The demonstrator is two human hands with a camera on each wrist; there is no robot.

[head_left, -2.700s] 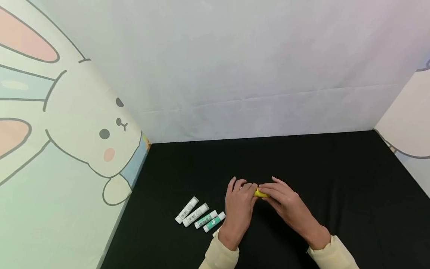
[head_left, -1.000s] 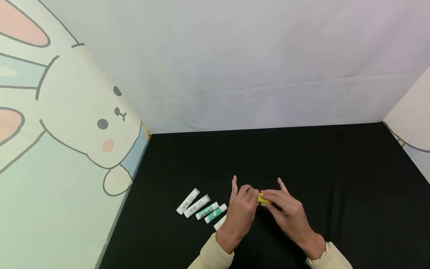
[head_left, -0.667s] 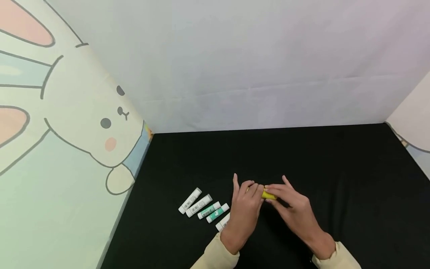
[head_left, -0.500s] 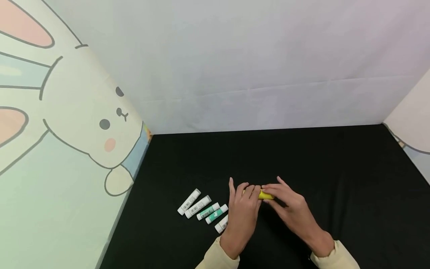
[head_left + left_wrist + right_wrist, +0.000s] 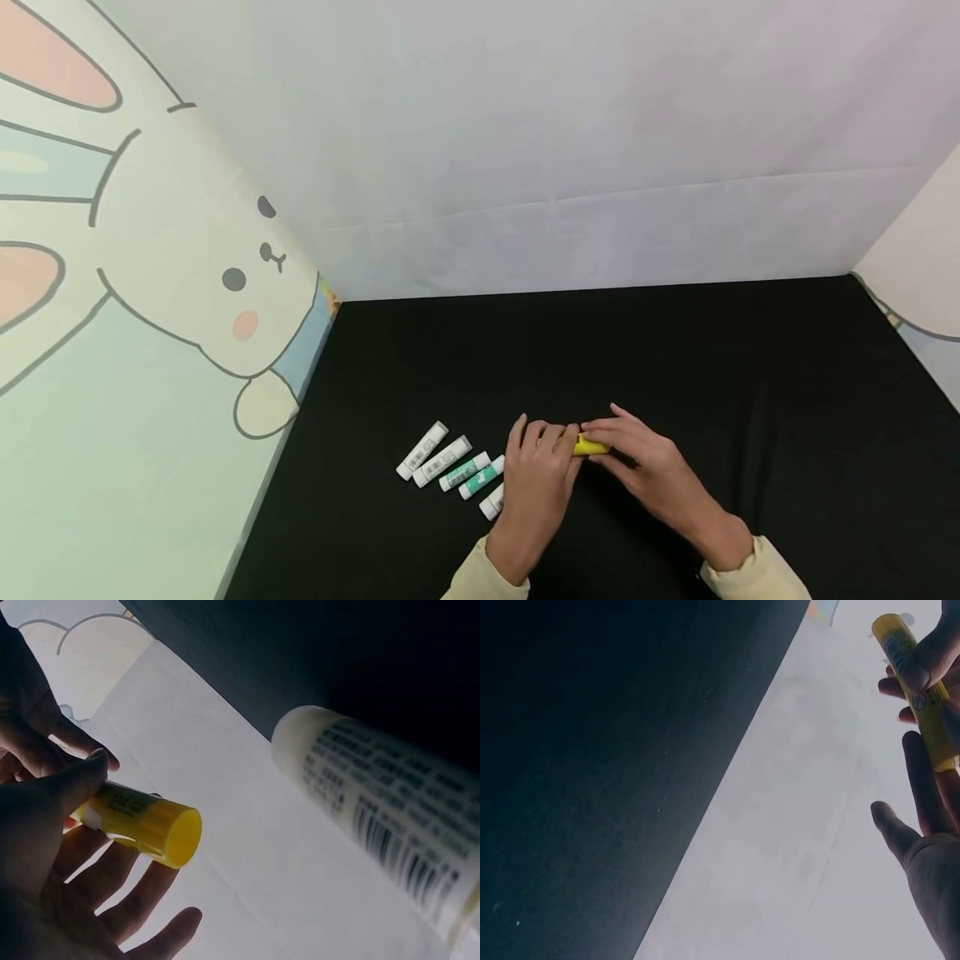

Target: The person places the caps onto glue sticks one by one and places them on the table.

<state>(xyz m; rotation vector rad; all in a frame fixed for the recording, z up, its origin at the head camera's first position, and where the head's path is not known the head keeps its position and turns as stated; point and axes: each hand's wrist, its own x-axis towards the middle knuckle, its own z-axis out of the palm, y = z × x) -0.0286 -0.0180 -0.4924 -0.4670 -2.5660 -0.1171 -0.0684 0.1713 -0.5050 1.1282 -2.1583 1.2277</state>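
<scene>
A yellow glue stick (image 5: 591, 447) is held level between my two hands over the black tabletop. My left hand (image 5: 536, 483) grips its left part. In the left wrist view its thumb lies on top, the fingers beneath, and a hollow round yellow end (image 5: 184, 836) faces the camera. My right hand (image 5: 656, 467) pinches the right end, index and middle fingers above and thumb below. The right wrist view shows most of the glue stick's length (image 5: 922, 697), with printed dark text, and the left thumb across its middle. In the head view the left fingers hide its left half.
Left of my left hand, several glue sticks lie in a slanting row: white ones (image 5: 441, 461) and green-labelled ones (image 5: 465, 472). The last white one (image 5: 492, 502) is partly behind my left wrist. Black cloth (image 5: 675, 350) covers the table up to a pale curtain (image 5: 555, 150).
Over the last second the raised outer fingers of both hands have come down somewhat. Both hands keep hold of the yellow glue stick, which sits slightly lower in the head view.
</scene>
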